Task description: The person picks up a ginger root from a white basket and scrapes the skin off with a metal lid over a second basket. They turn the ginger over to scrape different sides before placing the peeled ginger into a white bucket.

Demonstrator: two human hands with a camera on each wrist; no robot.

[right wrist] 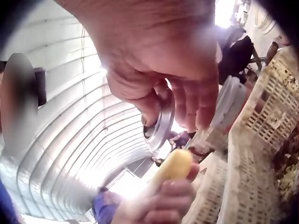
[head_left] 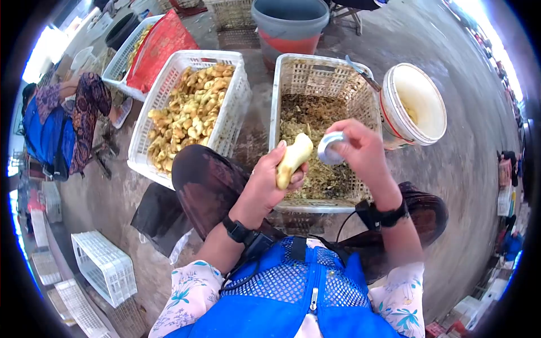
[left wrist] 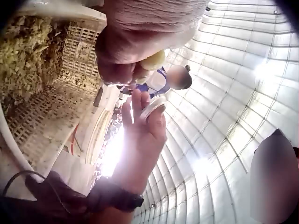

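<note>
A pale, peeled-looking piece of ginger (head_left: 295, 160) is gripped in my left hand (head_left: 266, 181), its upper end standing out past the fingers. My right hand (head_left: 363, 158) pinches a round metal ring-shaped tool (head_left: 331, 148) between thumb and fingers, just right of the ginger and apart from it. Both hands are over a white crate (head_left: 274, 115) holding brown and yellowish scraps. The right wrist view shows the ring tool (right wrist: 161, 122) above the ginger (right wrist: 176, 163). In the left wrist view the left hand hides most of the ginger (left wrist: 154, 60).
Left of the scrap crate stands a crate heaped with ginger (head_left: 194, 107). A white bucket (head_left: 414, 104) is at the right, with a knife-like tool (head_left: 360, 72) on the crate's corner beside it. A grey bucket (head_left: 290, 28) stands behind. Another person (head_left: 62, 124) sits at far left.
</note>
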